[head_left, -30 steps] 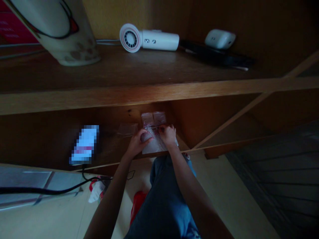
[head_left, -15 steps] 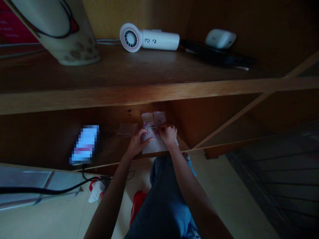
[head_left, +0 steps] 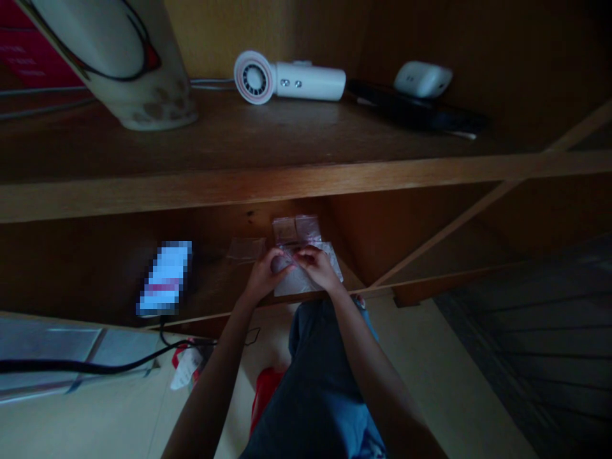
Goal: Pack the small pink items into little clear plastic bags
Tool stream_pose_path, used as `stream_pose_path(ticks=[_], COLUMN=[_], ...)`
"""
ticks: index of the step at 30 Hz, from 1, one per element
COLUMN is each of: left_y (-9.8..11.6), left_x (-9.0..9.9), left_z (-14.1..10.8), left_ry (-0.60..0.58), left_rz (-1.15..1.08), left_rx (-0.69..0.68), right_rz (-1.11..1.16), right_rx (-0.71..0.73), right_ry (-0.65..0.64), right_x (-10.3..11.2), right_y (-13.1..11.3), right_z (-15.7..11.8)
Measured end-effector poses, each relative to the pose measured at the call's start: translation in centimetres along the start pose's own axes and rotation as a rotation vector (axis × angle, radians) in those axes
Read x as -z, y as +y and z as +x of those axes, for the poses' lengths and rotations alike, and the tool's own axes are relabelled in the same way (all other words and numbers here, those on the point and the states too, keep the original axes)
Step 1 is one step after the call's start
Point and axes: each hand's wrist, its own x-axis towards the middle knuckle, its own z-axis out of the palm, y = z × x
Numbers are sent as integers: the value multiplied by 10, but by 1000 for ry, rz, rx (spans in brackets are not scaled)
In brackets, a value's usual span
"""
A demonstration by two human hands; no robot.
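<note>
On the lower wooden shelf, my left hand [head_left: 262,275] has its thumb and fingers curved around the left side of a small clear plastic bag [head_left: 287,254]. My right hand [head_left: 319,266] meets the bag from the right, its fingertips pinched close to the left ones. A whitish clear sheet [head_left: 296,282] lies under both hands. Behind them are two small clear packets, the left one [head_left: 285,228] and the right one [head_left: 307,226], side by side. Another flat clear bag [head_left: 246,249] rests left of my left hand. Fine details between the fingers are too small to make out.
A phone [head_left: 165,278] with a lit, blurred screen and a black cable [head_left: 95,366] is at the left. The upper shelf [head_left: 268,137] holds a large cup [head_left: 157,95], a white handheld fan [head_left: 308,81], a white case [head_left: 423,79] and a dark flat object [head_left: 396,105].
My right hand has moved left, nearer to my left hand, uncovering more of the sheet on the right. My left hand stays nearly in place. The whole view has shifted slightly.
</note>
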Motion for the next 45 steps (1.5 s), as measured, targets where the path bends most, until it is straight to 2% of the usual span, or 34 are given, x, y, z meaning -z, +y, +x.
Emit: stream_pose_path(ticks=[10,16,23,31,39,45], left_y=[-3,2,1,1,-7,-6], left_x=[-1,1,2,4,3,5], left_z=[-1,-1,-1,-1,-1,-1], left_ry=[94,161,215,233,193,179], left_rz=[-48,-135,-179,-173,-102,-115], left_rx=[17,-35,71,94,155,125], right_rz=[47,140,185,168,100,68], right_rx=[70,14,13,65,84,83], right_ry=[-93,-29,89,98,127,132], right_x=[1,0,1,1,1,1], right_y=[-6,-3,-1,-4,-8,-13], right_z=[-5,-2,-1,-5,-6,-7])
